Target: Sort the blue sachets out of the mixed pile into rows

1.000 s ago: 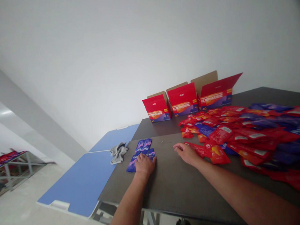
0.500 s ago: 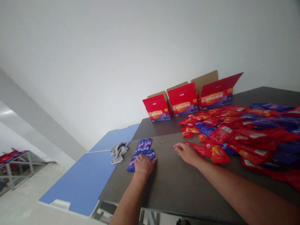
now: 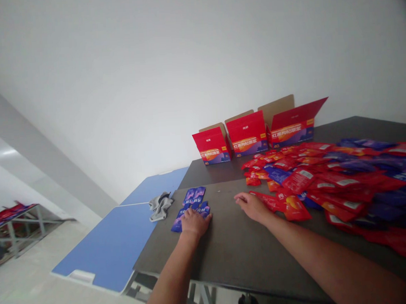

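And here on the dark table (image 3: 241, 262) the two hands are staying well clear of each other: the left hand (image 3: 194, 222) is lying palm down with its fingers spread over the lower blue sachets (image 3: 178, 221), hiding how many are there, while an upper pair of blue sachets (image 3: 194, 195) is sitting flat just beyond the fingertips! The right hand (image 3: 251, 204) is resting on its side, fingers curling loosely; whether anything is tucked inside, I cannot tell.

Now the danger: the left palm is bearing on slick-looking packs, so a sideways push could be skewing that neat layout, or sending it towards the table's edge, where a grey cloth (image 3: 161, 206) is lying. Over on the right, loose red sachets (image 3: 295, 207) are lying close by the wrist, and a careless elbow could be dragging them along or setting the heaped pile (image 3: 342, 177) slumping. Behind, three open boxes (image 3: 248, 145) are standing upright, their raised flaps risking a snag from any sleeve or reaching arm
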{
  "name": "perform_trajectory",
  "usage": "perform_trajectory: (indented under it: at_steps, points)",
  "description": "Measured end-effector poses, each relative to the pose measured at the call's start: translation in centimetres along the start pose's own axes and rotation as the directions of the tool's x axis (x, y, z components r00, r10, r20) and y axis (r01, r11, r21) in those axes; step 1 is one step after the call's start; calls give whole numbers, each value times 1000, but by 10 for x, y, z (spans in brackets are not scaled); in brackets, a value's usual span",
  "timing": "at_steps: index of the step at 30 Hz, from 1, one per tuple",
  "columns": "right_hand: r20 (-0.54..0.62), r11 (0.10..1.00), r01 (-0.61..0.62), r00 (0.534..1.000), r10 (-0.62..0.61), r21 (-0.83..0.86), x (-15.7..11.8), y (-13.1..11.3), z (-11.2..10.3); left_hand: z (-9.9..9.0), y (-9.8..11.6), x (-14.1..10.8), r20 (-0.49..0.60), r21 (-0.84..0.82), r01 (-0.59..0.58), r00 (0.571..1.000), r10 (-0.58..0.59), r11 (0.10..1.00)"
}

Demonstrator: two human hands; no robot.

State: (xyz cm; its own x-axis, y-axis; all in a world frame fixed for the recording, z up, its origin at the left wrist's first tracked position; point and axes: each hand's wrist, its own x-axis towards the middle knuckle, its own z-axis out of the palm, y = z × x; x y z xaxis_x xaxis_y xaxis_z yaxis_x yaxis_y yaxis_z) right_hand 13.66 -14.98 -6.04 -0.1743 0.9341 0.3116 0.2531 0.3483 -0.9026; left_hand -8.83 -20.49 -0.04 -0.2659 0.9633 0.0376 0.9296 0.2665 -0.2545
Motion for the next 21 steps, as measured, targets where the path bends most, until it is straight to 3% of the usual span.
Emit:
perform_trajectory:
  at_steps: [21]
  points:
    - [5, 1000, -7, 1000, 7, 7, -1, -3, 0, -2, -1, 1, 31, 0, -7, 999, 7, 1000]
